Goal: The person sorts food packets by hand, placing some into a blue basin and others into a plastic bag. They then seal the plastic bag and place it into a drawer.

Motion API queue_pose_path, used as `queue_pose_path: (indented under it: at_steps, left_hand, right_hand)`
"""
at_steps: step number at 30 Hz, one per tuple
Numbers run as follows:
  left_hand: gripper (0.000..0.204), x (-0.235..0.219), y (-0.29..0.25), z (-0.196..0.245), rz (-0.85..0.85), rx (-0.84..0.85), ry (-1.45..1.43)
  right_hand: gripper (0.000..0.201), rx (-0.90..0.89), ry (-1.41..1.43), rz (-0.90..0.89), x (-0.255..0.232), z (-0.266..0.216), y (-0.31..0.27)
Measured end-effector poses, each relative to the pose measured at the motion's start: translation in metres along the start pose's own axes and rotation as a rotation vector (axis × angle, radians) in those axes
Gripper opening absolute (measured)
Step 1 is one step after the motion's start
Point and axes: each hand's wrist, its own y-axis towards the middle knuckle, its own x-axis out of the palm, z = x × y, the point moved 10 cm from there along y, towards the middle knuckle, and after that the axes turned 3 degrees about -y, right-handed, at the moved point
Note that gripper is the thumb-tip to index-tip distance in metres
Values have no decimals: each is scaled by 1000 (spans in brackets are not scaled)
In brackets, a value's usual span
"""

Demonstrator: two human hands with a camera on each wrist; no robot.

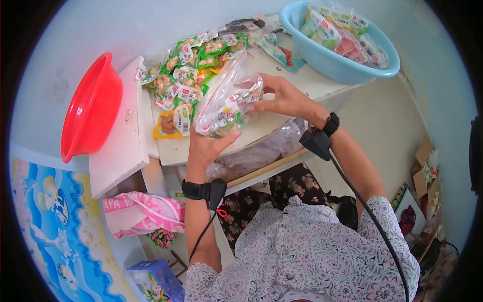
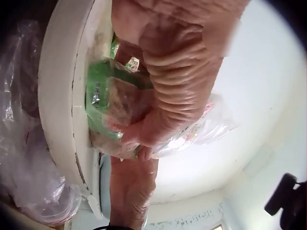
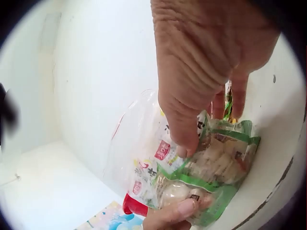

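White tabletop (image 1: 282, 80) against a pale wall, seen from above w/ person seated close, floral sleeves nearest the camera. Both hands meet on a clear plastic bag (image 1: 226, 103) at the table's near edge: left hand (image 1: 209, 146) cups it from below, thumb curled round the bottom, and right hand (image 1: 284, 98) pinches its upper side, fingers bent onto the film. Wrist views show green-edged snack packets (image 3: 216, 167) already inside, pressed between the two hands. Bag looks roughly part-filled; top end, away from the grip, is open & slack, so sealing seems not yet done.

Just beyond the bag, loose pile of snack packets (image 1: 188, 75) lies on the table, plenty unbagged, so I'd judge the job somewhere in the middle. Left of the grip, well apart, red basin (image 1: 90, 108) leans tilted at a white board, contents not visible. Farthest, beyond the right hand, blue basin (image 1: 327, 58) holds several filled bags
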Motion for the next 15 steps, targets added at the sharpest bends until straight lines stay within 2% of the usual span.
queue_pose_path:
  at_steps: [4,7,11,13,15]
  left_hand:
    - [63,-1,-2,-6,71,-30,-176]
    - [62,-1,-5,-11,122,-36,-264]
    - [62,-1,-3,-8,134,-40,-337]
    - [61,1,-4,-9,113,-24,-264]
    - [61,1,-4,-10,101,-23,-224]
  right_hand:
    - [65,-122,-159,232,-13,-33,-10]
    - [53,-280,-134,397,-28,-55,-21]
    - [41,-470,-304,394,-33,-93,-27]
    - [38,-541,-409,375,-28,-117,-27]
    - [42,-608,-520,371,-24,-143,-25]
